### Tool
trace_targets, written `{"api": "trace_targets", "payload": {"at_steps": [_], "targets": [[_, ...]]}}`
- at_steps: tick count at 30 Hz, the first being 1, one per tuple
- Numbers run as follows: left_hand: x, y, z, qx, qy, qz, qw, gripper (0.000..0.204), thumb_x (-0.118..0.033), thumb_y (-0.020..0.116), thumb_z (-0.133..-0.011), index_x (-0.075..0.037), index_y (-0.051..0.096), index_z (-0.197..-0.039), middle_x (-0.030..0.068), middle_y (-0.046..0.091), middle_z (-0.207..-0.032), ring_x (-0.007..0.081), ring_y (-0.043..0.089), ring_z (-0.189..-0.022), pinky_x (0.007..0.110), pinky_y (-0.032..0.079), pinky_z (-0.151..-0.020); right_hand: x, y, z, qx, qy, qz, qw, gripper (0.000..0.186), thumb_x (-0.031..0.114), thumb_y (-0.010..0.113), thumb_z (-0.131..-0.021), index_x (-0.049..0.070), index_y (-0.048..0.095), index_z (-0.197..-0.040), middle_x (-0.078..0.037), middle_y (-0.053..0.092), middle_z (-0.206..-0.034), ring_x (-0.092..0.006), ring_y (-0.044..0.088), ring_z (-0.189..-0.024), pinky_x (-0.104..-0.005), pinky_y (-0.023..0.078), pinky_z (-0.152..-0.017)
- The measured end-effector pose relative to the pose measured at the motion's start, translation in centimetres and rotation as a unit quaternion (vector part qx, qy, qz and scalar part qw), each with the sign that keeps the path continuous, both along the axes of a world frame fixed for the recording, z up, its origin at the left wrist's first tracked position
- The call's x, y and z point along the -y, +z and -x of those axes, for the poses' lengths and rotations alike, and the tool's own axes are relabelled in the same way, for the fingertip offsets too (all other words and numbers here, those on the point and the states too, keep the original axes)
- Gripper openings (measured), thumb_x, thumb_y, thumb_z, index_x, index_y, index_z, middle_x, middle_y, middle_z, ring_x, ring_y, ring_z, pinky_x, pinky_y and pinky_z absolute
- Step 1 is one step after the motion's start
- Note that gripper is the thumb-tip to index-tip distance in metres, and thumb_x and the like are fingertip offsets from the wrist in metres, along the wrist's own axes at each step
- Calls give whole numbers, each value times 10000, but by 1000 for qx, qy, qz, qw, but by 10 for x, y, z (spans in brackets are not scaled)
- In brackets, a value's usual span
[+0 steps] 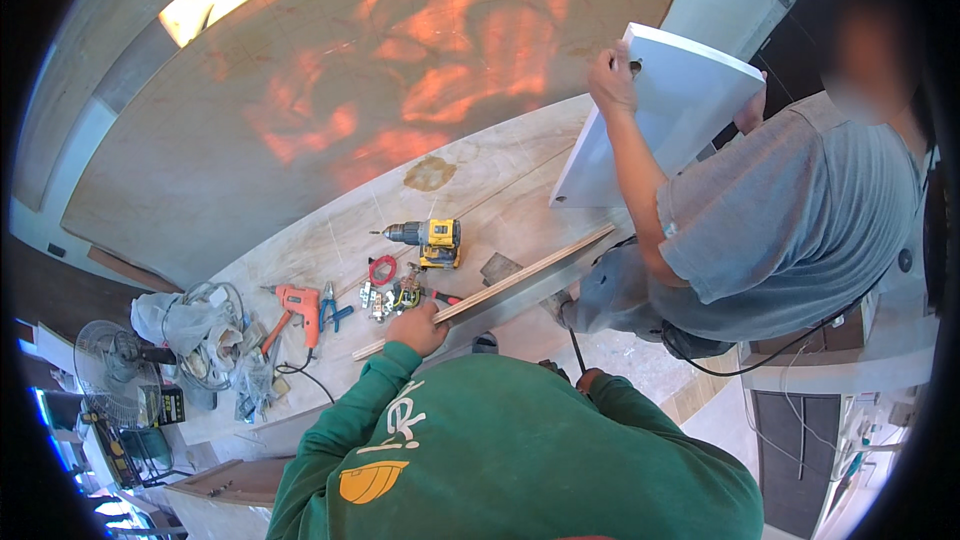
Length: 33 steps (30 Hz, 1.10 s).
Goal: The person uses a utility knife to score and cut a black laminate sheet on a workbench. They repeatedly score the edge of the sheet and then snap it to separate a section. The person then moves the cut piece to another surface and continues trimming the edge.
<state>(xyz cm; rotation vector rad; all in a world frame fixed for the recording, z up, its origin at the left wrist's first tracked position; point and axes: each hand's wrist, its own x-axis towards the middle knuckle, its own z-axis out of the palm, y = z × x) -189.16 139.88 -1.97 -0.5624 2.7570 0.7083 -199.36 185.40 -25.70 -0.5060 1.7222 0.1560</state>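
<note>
My left hand (418, 329) is closed over the upper edge of a wooden board (520, 290), which stands on edge and slants up to the right. The board's edge shows pale wood layers, and its side is grey. Low in front of my green shirt, my right hand (590, 379) is mostly hidden and looks closed. A thin black rod or cord (577, 351) rises beside it; what the hand holds cannot be made out. Just beyond my left hand lie a pile of small metal hardware (385, 300), a red coil (382, 270) and a yellow-and-black cordless drill (425, 237).
At right a co-worker in a grey shirt (780, 210) holds a white panel (680, 105) in both hands. To the left lie an orange corded drill (299, 306), blue-handled pliers (333, 312) and plastic bags (185, 320). A fan (118, 362) stands farther left.
</note>
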Motion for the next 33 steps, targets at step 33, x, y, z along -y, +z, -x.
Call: {"api": "trace_targets", "payload": {"at_steps": [33], "targets": [[1,0,10,15,-9,32,999,404,-434,673,-838,-67,628,-1002,213,691,-890,412,668,-845,521,523,-736,-22,-20,-59,-61,-29,52,996,238,257,725,-768,113,770,-953,-162,737,-914,-296,728,-810,-424,569,-706]]}}
